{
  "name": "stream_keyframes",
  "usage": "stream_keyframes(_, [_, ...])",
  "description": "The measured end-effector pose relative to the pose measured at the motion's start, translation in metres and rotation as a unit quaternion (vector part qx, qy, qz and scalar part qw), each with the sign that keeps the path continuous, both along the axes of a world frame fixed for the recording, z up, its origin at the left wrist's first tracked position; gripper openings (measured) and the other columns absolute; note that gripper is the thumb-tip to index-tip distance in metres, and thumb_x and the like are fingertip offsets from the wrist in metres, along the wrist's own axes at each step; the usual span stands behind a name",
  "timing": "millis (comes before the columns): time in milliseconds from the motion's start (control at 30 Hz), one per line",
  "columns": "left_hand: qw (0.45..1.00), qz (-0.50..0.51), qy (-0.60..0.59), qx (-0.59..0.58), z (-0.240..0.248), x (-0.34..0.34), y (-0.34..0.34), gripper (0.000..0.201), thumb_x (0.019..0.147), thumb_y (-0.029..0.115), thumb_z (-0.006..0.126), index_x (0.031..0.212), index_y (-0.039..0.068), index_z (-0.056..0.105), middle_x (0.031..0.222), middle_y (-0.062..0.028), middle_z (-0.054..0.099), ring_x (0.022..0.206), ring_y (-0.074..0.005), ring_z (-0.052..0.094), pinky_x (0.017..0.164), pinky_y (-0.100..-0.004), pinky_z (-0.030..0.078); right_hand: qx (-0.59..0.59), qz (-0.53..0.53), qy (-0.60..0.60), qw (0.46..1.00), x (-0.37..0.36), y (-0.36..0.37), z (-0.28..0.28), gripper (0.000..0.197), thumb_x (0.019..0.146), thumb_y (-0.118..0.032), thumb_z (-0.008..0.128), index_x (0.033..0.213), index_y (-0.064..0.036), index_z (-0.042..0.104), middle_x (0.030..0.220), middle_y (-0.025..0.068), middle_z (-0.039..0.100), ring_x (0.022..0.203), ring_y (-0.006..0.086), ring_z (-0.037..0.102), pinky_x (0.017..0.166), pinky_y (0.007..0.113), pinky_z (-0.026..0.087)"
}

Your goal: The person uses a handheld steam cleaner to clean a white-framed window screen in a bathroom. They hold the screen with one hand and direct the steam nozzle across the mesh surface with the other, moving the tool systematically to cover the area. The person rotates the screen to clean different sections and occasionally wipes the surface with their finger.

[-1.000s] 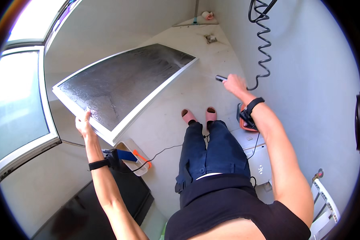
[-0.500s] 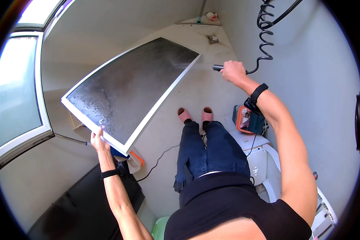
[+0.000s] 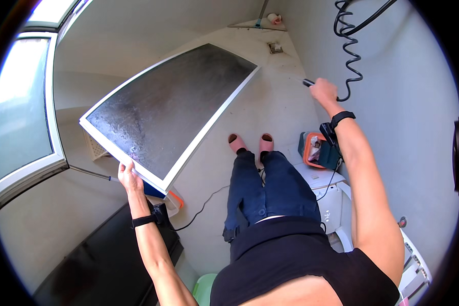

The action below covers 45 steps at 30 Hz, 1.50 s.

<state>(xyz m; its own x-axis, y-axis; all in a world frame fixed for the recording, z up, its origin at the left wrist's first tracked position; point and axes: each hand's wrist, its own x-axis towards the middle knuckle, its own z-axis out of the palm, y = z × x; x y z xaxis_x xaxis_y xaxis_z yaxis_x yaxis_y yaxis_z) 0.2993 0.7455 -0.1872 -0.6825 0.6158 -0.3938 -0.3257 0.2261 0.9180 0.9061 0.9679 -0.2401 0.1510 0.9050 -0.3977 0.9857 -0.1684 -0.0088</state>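
Note:
A white-framed window screen point(image 3: 171, 109) with dark mesh slants across the left and middle of the view. Drops and wet streaks cover its lower-left part. My left hand point(image 3: 130, 178) is closed on the near lower edge of the frame, thumb on top; its other fingers are partly hidden beneath. Off to the right, my right hand point(image 3: 324, 92) wraps around a black spray nozzle point(image 3: 308, 82) that points left toward the screen, a gap away from it. A black coiled hose point(image 3: 353, 61) runs up from that hand along the wall.
On the left, a frosted window sash point(image 3: 20, 112) stands open. A dark panel point(image 3: 107, 260) leans at lower left. Right of my legs are an orange-rimmed bin point(image 3: 315, 150) and white plastic furniture point(image 3: 331, 204). A floor drain point(image 3: 275, 48) and squeegee point(image 3: 258, 23) lie farther back.
My right hand has drawn the nozzle to the right, away from the screen. The spray stream seen before has nearly vanished. The screen and left hand have barely shifted.

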Motion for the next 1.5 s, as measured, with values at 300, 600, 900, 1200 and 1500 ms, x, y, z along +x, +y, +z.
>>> stream_keyframes(300, [1.000,-0.006,-0.001,0.006,-0.004,-0.002,-0.007,0.028,0.081,-0.010,0.051,0.108,-0.003,0.051,0.093,-0.0092,0.059,0.084,-0.0200,0.060,0.078,-0.0325,0.050,0.016,0.045,0.013,0.999,-0.010,-0.023,0.013,0.032,0.077,-0.031,0.061,0.082,-0.0003,0.068,0.084,0.0200,0.066,0.079,0.0342,0.065,0.069,0.043,0.051])
stream_keyframes(600, [1.000,-0.021,-0.011,0.011,-0.005,-0.005,-0.014,0.028,0.081,-0.009,0.051,0.108,-0.003,0.051,0.092,-0.0089,0.059,0.085,-0.0209,0.060,0.078,-0.0329,0.050,-0.046,0.073,0.059,0.995,-0.043,-0.042,0.021,0.039,0.080,-0.038,0.061,0.085,-0.0002,0.067,0.084,0.0202,0.065,0.081,0.0363,0.064,0.073,0.043,0.050])
stream_keyframes(900, [0.998,-0.045,-0.036,0.023,0.011,0.006,-0.006,0.030,0.078,-0.011,0.049,0.108,-0.005,0.052,0.093,-0.0109,0.059,0.088,-0.0221,0.059,0.083,-0.0332,0.048,-0.049,0.075,0.077,0.993,-0.052,-0.045,0.011,0.027,0.079,-0.026,0.057,0.088,-0.0036,0.069,0.086,0.0184,0.066,0.083,0.0327,0.065,0.073,0.041,0.050])
stream_keyframes(1200, [0.999,-0.042,-0.015,0.010,0.015,0.015,0.000,0.035,0.077,-0.014,0.050,0.111,-0.006,0.050,0.094,-0.0106,0.059,0.086,-0.0216,0.059,0.079,-0.0323,0.050,-0.046,-0.015,0.071,0.996,-0.031,-0.022,-0.018,0.040,0.079,-0.039,0.061,0.091,-0.0019,0.067,0.089,0.0189,0.066,0.086,0.0353,0.063,0.076,0.043,0.049])
stream_keyframes(1500, [0.999,-0.045,-0.025,0.012,0.019,0.015,-0.006,0.036,0.077,-0.014,0.048,0.112,-0.005,0.050,0.098,-0.0123,0.059,0.089,-0.0227,0.059,0.082,-0.0334,0.050,-0.031,-0.072,0.087,0.993,-0.039,0.000,-0.002,0.032,0.078,-0.031,0.059,0.088,-0.0021,0.068,0.089,0.0174,0.067,0.086,0.0332,0.064,0.071,0.040,0.050])
